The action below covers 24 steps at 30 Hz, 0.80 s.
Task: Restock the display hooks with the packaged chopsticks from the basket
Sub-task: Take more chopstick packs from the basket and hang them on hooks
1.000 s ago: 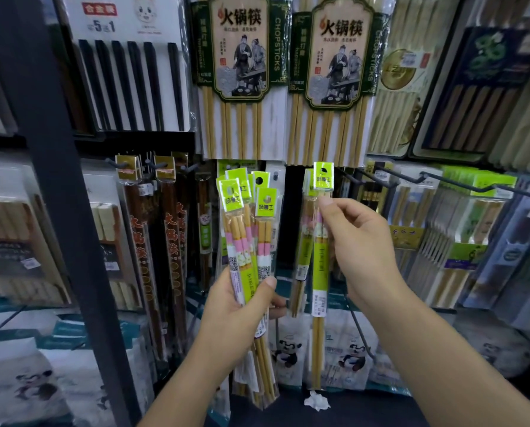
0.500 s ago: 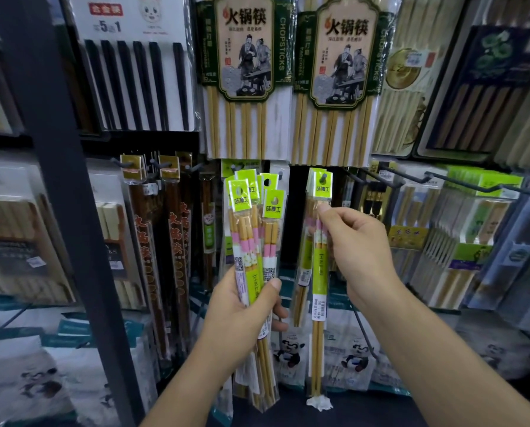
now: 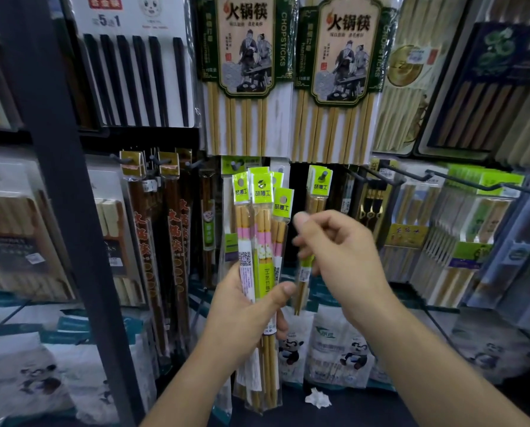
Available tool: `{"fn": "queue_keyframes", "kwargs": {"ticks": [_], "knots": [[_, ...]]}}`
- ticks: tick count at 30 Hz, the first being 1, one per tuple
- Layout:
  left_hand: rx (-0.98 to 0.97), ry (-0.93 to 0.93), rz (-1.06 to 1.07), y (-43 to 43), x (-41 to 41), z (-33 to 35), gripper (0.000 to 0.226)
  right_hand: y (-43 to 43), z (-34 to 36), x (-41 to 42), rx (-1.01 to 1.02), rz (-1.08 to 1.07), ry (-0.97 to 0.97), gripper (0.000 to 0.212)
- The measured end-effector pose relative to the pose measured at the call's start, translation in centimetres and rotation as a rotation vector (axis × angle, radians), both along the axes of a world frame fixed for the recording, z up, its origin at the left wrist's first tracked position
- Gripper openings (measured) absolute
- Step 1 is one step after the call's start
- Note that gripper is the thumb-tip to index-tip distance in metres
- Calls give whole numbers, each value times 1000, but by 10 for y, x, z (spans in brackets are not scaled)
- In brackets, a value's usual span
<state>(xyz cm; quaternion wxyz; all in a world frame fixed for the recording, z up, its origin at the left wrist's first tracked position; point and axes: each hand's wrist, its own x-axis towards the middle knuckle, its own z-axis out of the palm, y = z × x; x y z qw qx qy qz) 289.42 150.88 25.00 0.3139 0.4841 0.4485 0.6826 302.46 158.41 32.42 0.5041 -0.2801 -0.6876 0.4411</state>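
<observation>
One view to log, the head camera. The left hand (image 3: 245, 306) is gripping a fan of clear plastic packs of bamboo chopsticks with lime-green header cards (image 3: 262, 238), fingers wrapping behind and thumb pressing across the front at about mid-length. At least three headers are showing, punched holes uppermost. The packs are standing near upright, long axis vertical, tips running down past the wrist. The right hand (image 3: 340, 257) is hovering just beside them to the right, fingers curling inward, thumb raised toward the forefinger. It is motion-blurred, and I cannot tell whether it is pinching anything. Directly behind it one matching lime-headed pack (image 3: 319, 186) is hanging on a black wire display hook (image 3: 325, 176), its lower end showing below the knuckles; contact between fingers and that pack is not resolvable. Relation that matters: the held fan is lying left of the right hand, headers about level with its thumb, so the right hand is the nearer one for drawing a single pack out by its top. The hook is sitting above and to the right of the fan. Judgement: restocking is partly along, with several packs waiting in hand. The next pack is going to need its hole lined up with the hook tip while hanging vertical.
</observation>
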Motion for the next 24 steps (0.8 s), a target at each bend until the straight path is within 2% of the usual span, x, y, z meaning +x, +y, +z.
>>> {"fn": "queue_keyframes", "kwargs": {"ticks": [5, 8, 11, 14, 18, 21, 24], "knots": [[0, 6, -39, -2, 3, -2, 25, -7, -2, -6, 15, 44, -60, 7], [3, 13, -6, -1, 1, -4, 20, -5, -1, -4, 26, 42, -43, 12], [-3, 107, 79, 0, -4, -4, 15, 3, 3, -2, 7, -41, 58, 17], [-48, 28, 21, 0, -4, -4, 21, 14, 12, 1, -2, -140, 149, 19], [-60, 147, 67, -1, -6, -5, 17, 21, 14, 2, 11, -186, 133, 23], [-67, 140, 46, 1, -5, -6, 14, 23, 13, 1, -26, -179, 134, 20], [-69, 131, 36, 0, -3, -5, 20, 25, 14, -1, -71, -179, 144, 21]]}}
